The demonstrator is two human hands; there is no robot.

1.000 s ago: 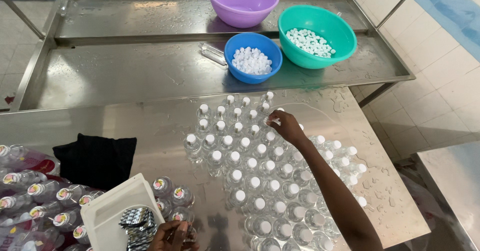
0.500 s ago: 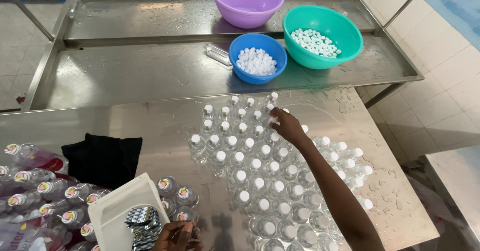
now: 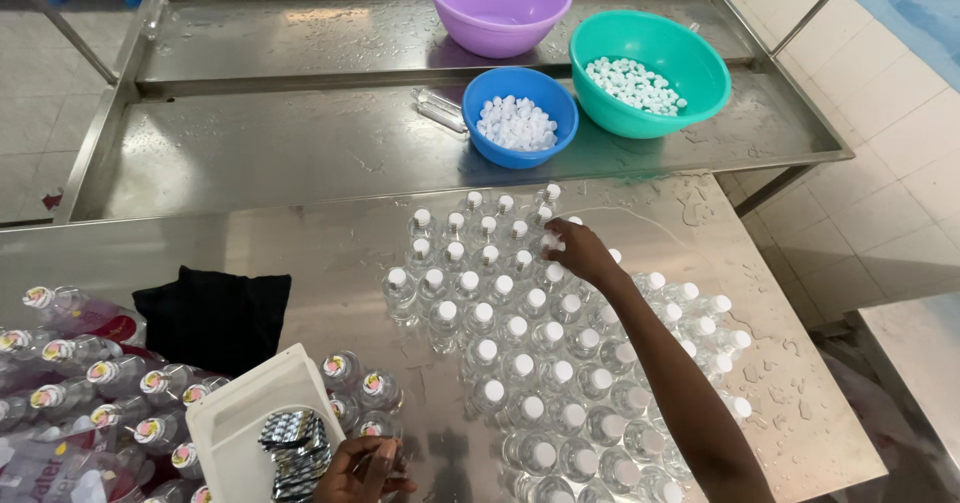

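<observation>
White-capped bottles (image 3: pixel 540 363) crowd the steel table (image 3: pixel 330 243); right hand (image 3: pixel 580 253) pinches a cap at twelve o'clock, left hand (image 3: pixel 362 468) grips a labelled bottle (image 3: pixel 385 433) at seven.

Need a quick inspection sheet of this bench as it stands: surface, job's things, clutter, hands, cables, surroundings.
Surface: wet steel table; droplets at its right side.
Job's things: clear capped bottles packed upright in rows; blue bowl and green bowl hold white caps.
Clutter: black cloth; white tray with foil strips; sealed bottles lying at left; purple bowl.
Hands: right hand on a bottle top in the back rows; left hand at the tray, contents unclear.
Cables: nothing seen.
Surroundings: steel trough bench behind; tiled floor.
</observation>
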